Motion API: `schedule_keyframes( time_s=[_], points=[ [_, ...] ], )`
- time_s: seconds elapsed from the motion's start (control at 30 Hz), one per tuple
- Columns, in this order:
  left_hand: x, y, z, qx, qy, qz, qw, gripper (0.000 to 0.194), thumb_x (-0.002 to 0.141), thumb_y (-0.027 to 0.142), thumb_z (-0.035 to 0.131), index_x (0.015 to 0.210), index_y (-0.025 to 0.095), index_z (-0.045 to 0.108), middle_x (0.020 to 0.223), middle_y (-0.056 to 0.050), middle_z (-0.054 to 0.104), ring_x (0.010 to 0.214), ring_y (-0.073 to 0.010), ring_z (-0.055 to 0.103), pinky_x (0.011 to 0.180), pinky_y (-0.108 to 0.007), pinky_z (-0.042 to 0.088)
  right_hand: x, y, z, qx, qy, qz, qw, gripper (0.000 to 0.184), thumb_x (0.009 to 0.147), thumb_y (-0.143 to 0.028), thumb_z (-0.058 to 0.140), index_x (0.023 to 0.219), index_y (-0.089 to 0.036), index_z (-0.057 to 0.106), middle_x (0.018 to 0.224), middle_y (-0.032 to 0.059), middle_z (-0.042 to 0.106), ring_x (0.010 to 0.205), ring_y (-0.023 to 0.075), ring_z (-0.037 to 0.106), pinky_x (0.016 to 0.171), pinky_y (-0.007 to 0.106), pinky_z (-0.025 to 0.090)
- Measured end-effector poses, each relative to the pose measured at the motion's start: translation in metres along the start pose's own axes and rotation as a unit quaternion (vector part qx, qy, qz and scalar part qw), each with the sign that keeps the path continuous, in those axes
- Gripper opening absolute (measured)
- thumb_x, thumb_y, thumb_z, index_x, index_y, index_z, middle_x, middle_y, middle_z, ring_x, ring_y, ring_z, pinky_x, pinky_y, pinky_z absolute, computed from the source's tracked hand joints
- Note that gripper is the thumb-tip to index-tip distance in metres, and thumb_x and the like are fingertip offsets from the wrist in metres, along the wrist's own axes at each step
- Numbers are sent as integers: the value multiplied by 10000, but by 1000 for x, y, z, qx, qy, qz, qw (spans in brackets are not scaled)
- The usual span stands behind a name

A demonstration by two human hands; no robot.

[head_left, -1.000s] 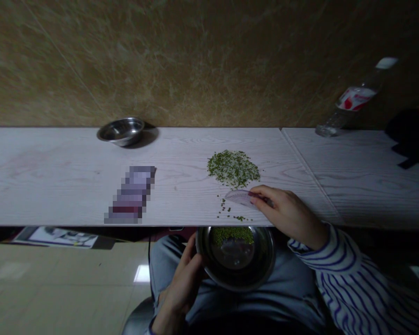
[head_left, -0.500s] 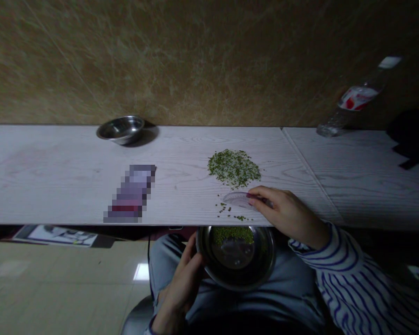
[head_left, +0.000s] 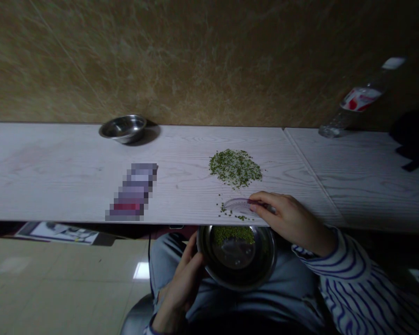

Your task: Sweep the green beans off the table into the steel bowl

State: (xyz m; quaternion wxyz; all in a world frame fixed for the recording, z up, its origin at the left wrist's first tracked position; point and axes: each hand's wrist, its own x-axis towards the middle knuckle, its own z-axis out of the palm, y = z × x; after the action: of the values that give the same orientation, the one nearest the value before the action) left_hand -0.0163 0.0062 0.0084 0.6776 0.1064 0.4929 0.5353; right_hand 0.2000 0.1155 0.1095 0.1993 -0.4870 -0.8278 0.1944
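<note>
My right hand pinches a clear, purple-tinted plastic protractor, its curved edge facing away from me. It rests close to the table's front edge, among a few stray green beans. Beyond it, a loose spread of green beans covers part of the tabletop. My left hand grips the left rim of a steel bowl just below the table edge, over my lap. More green beans lie along the bowl's far side. The fingertips under the bowl are hidden.
On the pale wood table, a second steel bowl stands near the wall, with a blurred flat object in front. A plastic bottle and a dark item stand at the right.
My right hand has drawn the protractor slightly toward me, nearer the table's front edge, bunching the stray beans closer to it. The left hand and bowl stay put.
</note>
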Motion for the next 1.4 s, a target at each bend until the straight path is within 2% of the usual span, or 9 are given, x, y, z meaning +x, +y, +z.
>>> schedule_keyframes(
  time_s=[0.13, 0.4, 0.87, 1.0, 1.23, 1.4],
  points=[
    [0, -1, -1, 7, 7, 3, 1000, 590, 690, 185, 706, 1273, 236, 631, 1343, -75, 650, 1311, -289, 507, 1074, -389, 401, 2, -2, 1, 4, -3, -4, 1000, 194, 921, -219, 532, 1005, -220, 706, 939, 25, 769, 840, 170, 714, 755, 272, 544],
    [-1, 1, 1, -13, 3, -6, 1000, 592, 679, 159, 700, 1260, 240, 629, 1275, -64, 689, 1240, -285, 568, 1076, -413, 395, 8, -3, 5, 0, -24, -7, 1000, 189, 934, -241, 528, 1011, -220, 700, 939, 26, 760, 848, 181, 700, 755, 285, 525],
    [0, 1, -2, -12, -4, -5, 1000, 573, 673, 154, 710, 1235, 253, 650, 1244, -45, 697, 1261, -270, 541, 1086, -389, 371, 11, -8, 5, 2, -48, -7, 999, 191, 940, -260, 524, 1009, -233, 700, 953, 26, 756, 874, 186, 693, 769, 279, 510],
    [-1, 1, -2, -17, 4, -1, 1000, 602, 654, 147, 716, 1245, 232, 642, 1263, -72, 687, 1260, -286, 541, 1081, -404, 375, 13, -9, 6, 2, -53, -1, 999, 213, 940, -267, 518, 1044, -225, 698, 972, 39, 754, 897, 195, 693, 787, 291, 518],
    [-2, 3, -1, -10, -10, 9, 1000, 570, 669, 164, 711, 1231, 245, 662, 1236, -65, 703, 1250, -281, 550, 1096, -402, 350, 12, -1, -2, 25, -11, 21, 999, 198, 911, -249, 535, 1016, -214, 700, 1001, 31, 761, 913, 195, 705, 790, 290, 531],
    [-2, 3, 0, -13, 10, 9, 1000, 582, 655, 171, 736, 1229, 244, 670, 1230, -65, 707, 1262, -283, 542, 1097, -404, 351, 15, 4, 0, 25, -4, 14, 1000, 210, 912, -254, 526, 1029, -226, 699, 1010, 23, 763, 920, 195, 709, 792, 291, 535]
  ],
)
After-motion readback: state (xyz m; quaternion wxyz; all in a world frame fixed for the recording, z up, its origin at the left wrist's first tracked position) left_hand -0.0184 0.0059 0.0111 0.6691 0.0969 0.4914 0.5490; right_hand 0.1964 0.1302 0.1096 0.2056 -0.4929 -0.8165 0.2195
